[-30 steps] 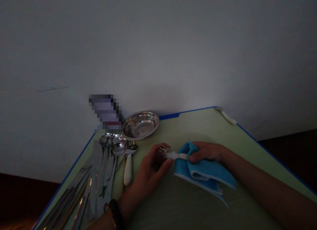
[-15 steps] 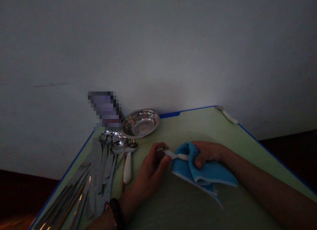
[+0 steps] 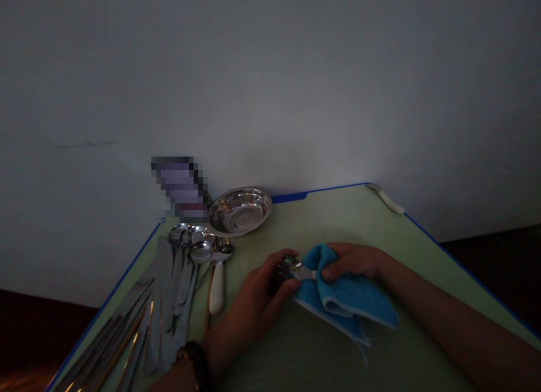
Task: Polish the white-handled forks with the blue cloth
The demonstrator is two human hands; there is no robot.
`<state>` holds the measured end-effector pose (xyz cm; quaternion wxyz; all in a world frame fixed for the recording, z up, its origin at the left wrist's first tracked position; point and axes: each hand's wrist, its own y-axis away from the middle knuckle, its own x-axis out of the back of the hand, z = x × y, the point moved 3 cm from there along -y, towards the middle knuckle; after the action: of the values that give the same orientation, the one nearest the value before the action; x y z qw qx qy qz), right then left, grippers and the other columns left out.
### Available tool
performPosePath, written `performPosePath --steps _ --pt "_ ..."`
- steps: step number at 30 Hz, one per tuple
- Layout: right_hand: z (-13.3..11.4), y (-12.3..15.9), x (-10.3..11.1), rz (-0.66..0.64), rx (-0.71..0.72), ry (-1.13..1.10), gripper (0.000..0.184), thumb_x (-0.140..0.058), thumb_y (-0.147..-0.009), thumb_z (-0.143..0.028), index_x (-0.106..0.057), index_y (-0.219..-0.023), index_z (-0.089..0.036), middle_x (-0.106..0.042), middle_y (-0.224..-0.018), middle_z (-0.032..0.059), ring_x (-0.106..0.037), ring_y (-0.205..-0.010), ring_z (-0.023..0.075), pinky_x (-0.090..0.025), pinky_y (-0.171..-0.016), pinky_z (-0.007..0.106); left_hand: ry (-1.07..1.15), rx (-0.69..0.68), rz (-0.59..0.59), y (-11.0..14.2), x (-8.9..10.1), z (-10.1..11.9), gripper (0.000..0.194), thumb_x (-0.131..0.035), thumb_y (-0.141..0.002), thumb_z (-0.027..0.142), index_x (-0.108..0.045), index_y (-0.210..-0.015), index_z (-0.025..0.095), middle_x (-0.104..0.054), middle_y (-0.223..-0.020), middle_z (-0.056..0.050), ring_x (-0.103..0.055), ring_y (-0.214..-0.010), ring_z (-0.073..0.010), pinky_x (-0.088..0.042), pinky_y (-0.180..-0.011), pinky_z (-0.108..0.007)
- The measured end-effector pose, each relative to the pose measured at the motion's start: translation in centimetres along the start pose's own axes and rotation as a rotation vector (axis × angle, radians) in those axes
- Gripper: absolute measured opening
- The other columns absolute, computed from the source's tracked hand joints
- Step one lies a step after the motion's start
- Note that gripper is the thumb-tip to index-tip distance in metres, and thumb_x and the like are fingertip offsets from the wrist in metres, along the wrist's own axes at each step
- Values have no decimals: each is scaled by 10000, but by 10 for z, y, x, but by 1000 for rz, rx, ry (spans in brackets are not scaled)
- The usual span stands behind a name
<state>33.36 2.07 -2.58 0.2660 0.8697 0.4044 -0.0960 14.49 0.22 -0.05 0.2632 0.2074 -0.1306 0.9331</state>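
Note:
A metal fork [image 3: 297,269] with a pale handle lies crosswise between my hands, its tines pointing left. My left hand [image 3: 264,290] curls around the tine end, thumb on the near side and fingers behind. A dark bracelet [image 3: 196,361] circles that wrist. The blue cloth [image 3: 350,299] is folded over the fork's handle, hiding most of it. My right hand [image 3: 355,262] pinches the handle through the cloth, and the cloth's loose corners hang toward me.
Left of my hands lie several spoons [image 3: 201,250] and several table knives [image 3: 127,330]. A shiny steel bowl [image 3: 240,212] stands behind them, beside a blurred phone-like object [image 3: 180,186] against the wall. One white-handled utensil [image 3: 391,202] rests at the green table's [image 3: 338,217] far right corner.
My right hand has slid the cloth along the handle toward the fork's head, covering more of the handle. The fork has turned slightly, and my left hand has shifted a little right.

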Motion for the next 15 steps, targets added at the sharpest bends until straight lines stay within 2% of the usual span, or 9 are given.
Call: performPosePath --steps 3,8,10,15 --pt "-2 0 -1 10 -2 -3 454 -756 -572 -383 -635 -907 -102 -666 -702 8 -607 -551 82 -507 -568 196 40 4 15 -1 -2 1 311 -442 -892 302 -430 -1199 253 -617 -943 -43 -589 -776 -174 -463 -664 -272" --pt "-2 2 -4 -19 5 -38 428 -736 -614 -333 -609 -944 -92 -659 -713 20 -628 -634 109 -521 -641 247 119 -14 63 -2 -3 0 290 -452 -886 332 -445 -1160 236 -579 -864 -21 -553 -718 -145 -443 -603 -234" --pt "-1 1 -4 -42 17 -36 413 -731 -618 -339 -609 -925 -93 -655 -704 21 -632 -650 118 -525 -652 259 164 -12 133 -3 -1 -1 281 -458 -883 346 -459 -1138 227 -561 -837 -10 -527 -672 -120 -422 -560 -205" --pt "0 -2 -1 -16 21 -18 381 -731 -609 -373 -616 -849 -100 -629 -625 -3 -611 -566 104 -530 -631 260 292 64 375 -6 6 -2 292 -364 -910 419 -436 -1110 218 -404 -584 75 -366 -428 -66 -304 -389 -159"
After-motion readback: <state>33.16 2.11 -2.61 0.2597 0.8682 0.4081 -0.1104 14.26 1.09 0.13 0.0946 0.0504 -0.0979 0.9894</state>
